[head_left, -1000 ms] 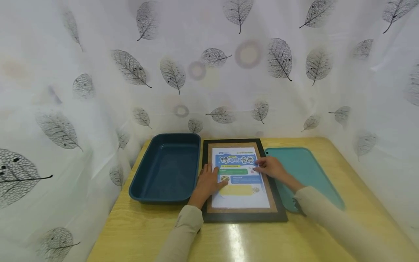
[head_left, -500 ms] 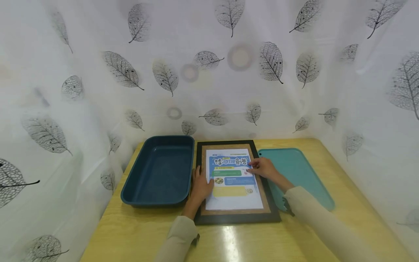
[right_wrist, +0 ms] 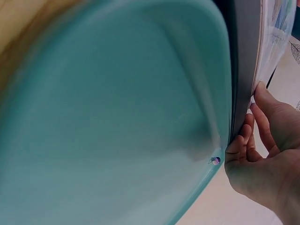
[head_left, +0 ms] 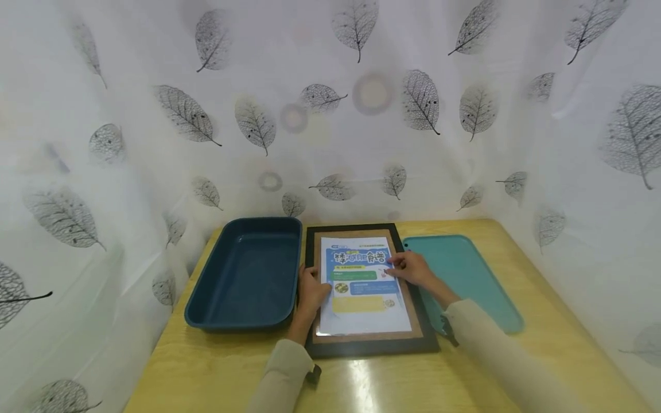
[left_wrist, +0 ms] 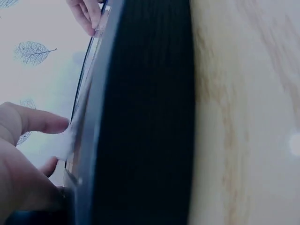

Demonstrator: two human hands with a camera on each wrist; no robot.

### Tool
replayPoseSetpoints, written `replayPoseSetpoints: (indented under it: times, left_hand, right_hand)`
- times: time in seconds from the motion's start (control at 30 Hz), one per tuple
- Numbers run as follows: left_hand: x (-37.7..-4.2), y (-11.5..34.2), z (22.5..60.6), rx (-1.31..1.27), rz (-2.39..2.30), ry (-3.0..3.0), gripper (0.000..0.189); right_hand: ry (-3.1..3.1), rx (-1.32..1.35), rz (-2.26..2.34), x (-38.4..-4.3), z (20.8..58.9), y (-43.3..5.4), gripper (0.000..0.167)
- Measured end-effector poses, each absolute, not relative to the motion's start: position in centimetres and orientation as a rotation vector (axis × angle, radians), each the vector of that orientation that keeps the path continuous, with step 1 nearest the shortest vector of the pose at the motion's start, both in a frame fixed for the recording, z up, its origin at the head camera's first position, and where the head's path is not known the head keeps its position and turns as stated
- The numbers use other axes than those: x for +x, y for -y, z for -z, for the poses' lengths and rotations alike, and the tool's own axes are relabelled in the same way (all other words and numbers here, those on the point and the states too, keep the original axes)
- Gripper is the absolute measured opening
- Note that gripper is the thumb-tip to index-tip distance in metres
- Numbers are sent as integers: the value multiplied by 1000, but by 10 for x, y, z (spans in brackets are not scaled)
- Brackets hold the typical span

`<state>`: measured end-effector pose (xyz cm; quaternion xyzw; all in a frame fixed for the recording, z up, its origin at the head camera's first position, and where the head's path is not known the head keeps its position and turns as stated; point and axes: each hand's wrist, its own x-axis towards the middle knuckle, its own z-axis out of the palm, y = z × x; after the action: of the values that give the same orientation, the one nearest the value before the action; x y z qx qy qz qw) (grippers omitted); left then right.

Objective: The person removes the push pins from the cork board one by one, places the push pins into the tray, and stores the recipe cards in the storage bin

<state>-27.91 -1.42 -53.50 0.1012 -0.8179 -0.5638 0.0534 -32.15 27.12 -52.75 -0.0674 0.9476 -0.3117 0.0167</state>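
A printed sheet (head_left: 361,321) with blue, green and yellow blocks and a glossy clear surface lies over a cork panel in a black frame (head_left: 372,347). My left hand (head_left: 311,292) is at its left side; thumb and index finger pinch the sheet's edge, which looks slightly raised in the left wrist view. Across from it my right hand (head_left: 413,269) pinches the right edge between thumb and index finger. In the right wrist view, the other fingers (right_wrist: 246,133) of that hand curl against the frame's side.
A deep dark blue tray (head_left: 193,310) stands left of the frame. On the right a flat teal tray (head_left: 470,275) lies close against the frame, under the right forearm. A leaf-print curtain (head_left: 330,137) surrounds the wooden table (head_left: 206,373) at the back and sides.
My left hand has moved left off the sheet's face to its left edge. My right hand keeps its place at the right edge. The head view has shifted slightly.
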Motion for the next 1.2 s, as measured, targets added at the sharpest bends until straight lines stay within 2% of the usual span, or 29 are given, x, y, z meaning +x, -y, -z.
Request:
replayPoseSetpoints:
  times: [0.23,0.3,0.5,0.7,0.83,1.0,1.2]
  left_hand:
    - [-271,19,531,55,1751,2391,61]
    - [-271,20,529,25,1761,2373,57]
    - [-274,25,514,114,1788,2303,51]
    - [-272,43,478,134,1842,2256,52]
    - [-276,75,448,187,1906,2247,53]
    - [-287,136,420,246,1876,2253,56]
    - [-299,213,410,307,1841,2314,59]
  right_hand:
    - [-2975,-307,968,-320,534,-267,30]
    - [-2998,-355,955,-322,536,-267,34]
    - [-3028,-425,944,-324,543,-264,44]
    - [-3032,-380,870,-322,546,-266,36]
    - [-3028,-432,891,-319,545,-271,35]
    - [-3042,-590,932,-318,543,-276,36]
    - [-3056,-660,936,-317,537,-278,37]
